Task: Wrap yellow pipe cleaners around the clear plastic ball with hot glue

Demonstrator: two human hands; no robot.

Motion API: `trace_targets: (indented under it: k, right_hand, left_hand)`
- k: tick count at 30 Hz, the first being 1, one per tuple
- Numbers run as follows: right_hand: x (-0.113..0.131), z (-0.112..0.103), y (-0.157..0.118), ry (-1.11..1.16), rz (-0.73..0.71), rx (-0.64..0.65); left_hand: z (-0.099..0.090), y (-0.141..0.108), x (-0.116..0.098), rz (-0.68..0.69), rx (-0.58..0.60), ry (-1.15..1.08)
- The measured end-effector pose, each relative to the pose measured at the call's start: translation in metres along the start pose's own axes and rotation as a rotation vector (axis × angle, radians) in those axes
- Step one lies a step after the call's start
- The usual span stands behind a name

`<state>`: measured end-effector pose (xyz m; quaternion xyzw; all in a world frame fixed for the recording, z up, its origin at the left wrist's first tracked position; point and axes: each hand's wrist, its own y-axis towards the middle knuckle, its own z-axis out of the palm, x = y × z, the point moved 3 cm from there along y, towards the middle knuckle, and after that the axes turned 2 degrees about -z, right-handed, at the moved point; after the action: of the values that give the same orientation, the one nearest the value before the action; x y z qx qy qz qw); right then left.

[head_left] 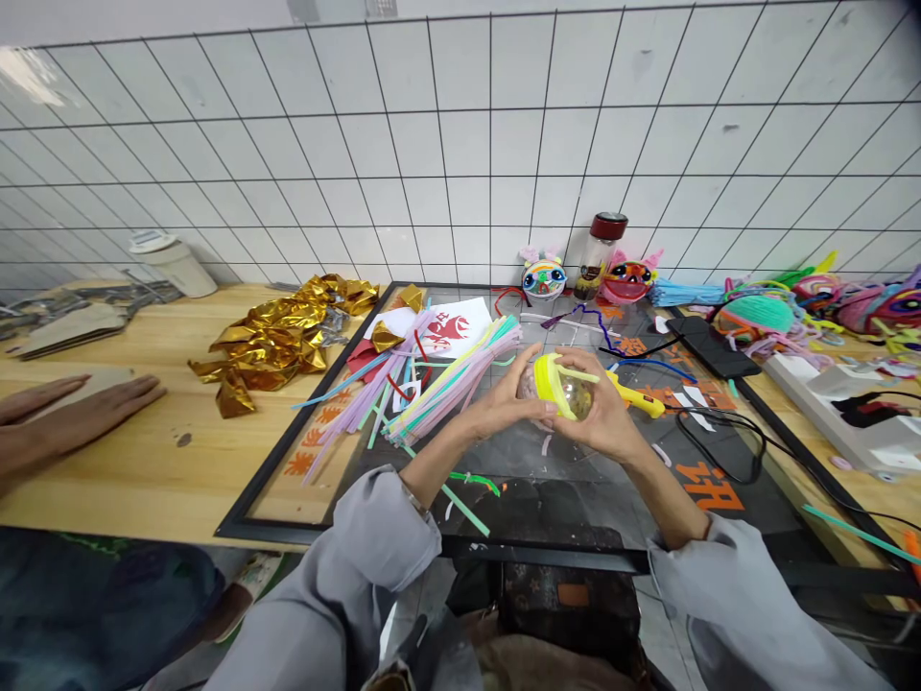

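Over the dark panel, my left hand [504,401] and my right hand [602,411] hold a clear ball [576,393] between them. Bright yellow pipe cleaner [548,382] wraps around the ball's middle, and a pale yellow-green end [578,374] reaches toward my right fingers. Both sets of fingers curl around the ball's sides and cover parts of it. Just right of my right hand lies a yellow glue gun [640,396] with a black cord. A bundle of pastel pipe cleaners [460,384] lies left of my left hand.
Decorated balls [544,276] and a lidded bottle [596,257] stand by the tiled wall. On the right are a black phone [709,347] and a white power strip [835,408]. Crumpled gold foil [277,331] lies left; another person's hands [93,413] rest on the wooden table [194,485].
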<state>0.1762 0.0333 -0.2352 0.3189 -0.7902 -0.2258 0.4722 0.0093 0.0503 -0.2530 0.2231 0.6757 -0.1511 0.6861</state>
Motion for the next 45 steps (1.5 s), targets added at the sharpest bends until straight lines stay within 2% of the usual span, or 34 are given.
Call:
trace_targets:
  k: [4,9,13,19,25,34,45]
  right_hand:
    - [-0.003,-0.002,-0.001,0.100,0.106,-0.073]
    - [-0.003,0.002,-0.002,0.216,0.159,-0.090]
    - [-0.005,0.007,-0.003,0.254,0.185,-0.080]
    - [-0.006,0.009,-0.004,0.254,0.191,-0.057]
    - [-0.005,0.010,-0.005,0.265,0.213,-0.037]
    - [-0.008,0.013,-0.007,0.311,0.300,-0.010]
    - [-0.007,0.004,-0.002,0.386,0.284,-0.011]
  left_hand:
    - [0.005,-0.001,-0.008,0.132,0.047,0.067]
    - [0.010,-0.003,-0.018,0.277,-0.088,0.388]
    - [0.010,-0.003,-0.018,0.272,-0.134,0.467]
    - [0.008,-0.003,-0.019,0.266,-0.125,0.506]
    - [0.005,-0.003,-0.018,0.275,-0.093,0.504]
    - [0.004,-0.002,-0.016,0.267,-0.108,0.489]
    - [0.000,0.002,-0.013,0.155,-0.153,0.123]
